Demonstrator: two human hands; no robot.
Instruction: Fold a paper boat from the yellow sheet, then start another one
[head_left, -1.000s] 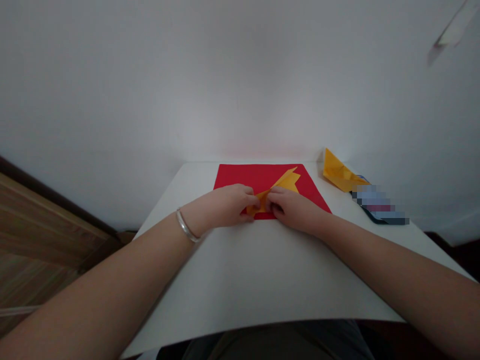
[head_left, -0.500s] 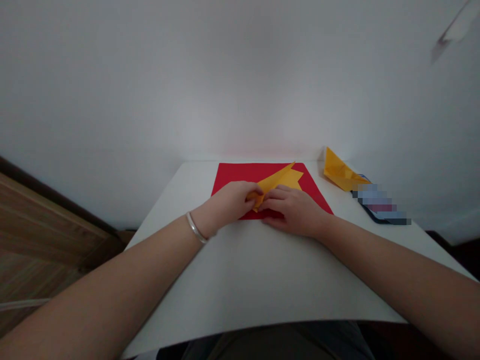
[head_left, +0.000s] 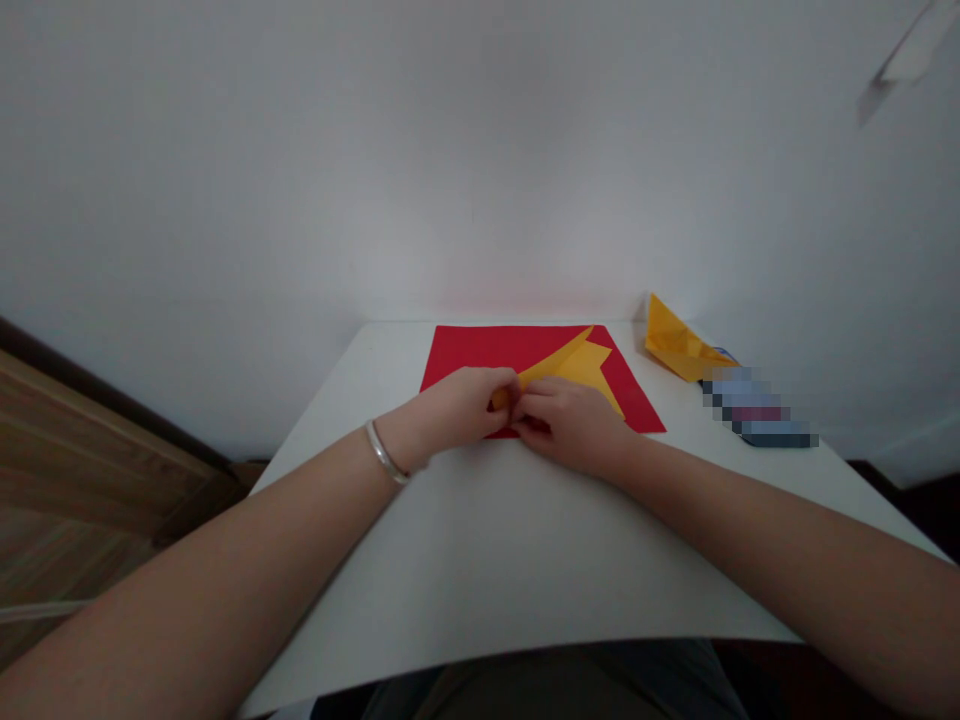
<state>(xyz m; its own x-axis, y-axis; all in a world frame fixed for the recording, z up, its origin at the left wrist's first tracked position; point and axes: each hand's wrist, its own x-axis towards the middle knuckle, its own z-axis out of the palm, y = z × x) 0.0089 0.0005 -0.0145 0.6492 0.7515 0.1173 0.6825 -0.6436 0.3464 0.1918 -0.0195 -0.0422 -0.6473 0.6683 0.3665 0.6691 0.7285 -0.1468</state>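
A sheet of yellow paper (head_left: pixel 581 367), folded into pointed flaps, lies over a red mat (head_left: pixel 480 345) on the white table. One long flap stands up and points toward the back right. My left hand (head_left: pixel 476 400), with a silver bangle at the wrist, pinches the paper's near left end. Close against it, my right hand (head_left: pixel 574 420) has its fingertips pressed together on the same end, its palm side resting low over the paper. The fold between the fingertips is hidden.
Another folded yellow paper piece (head_left: pixel 679 345) stands at the table's back right. Beside it lies a phone (head_left: pixel 761 410) with a blurred-out screen. A white wall (head_left: pixel 480 180) rises behind the white table (head_left: pixel 510 560); wooden furniture (head_left: pixel 97 470) is at the left.
My right hand has moved slightly left, its fingers now bunched against my left hand. More of the yellow paper's right side shows, including a lower right point.
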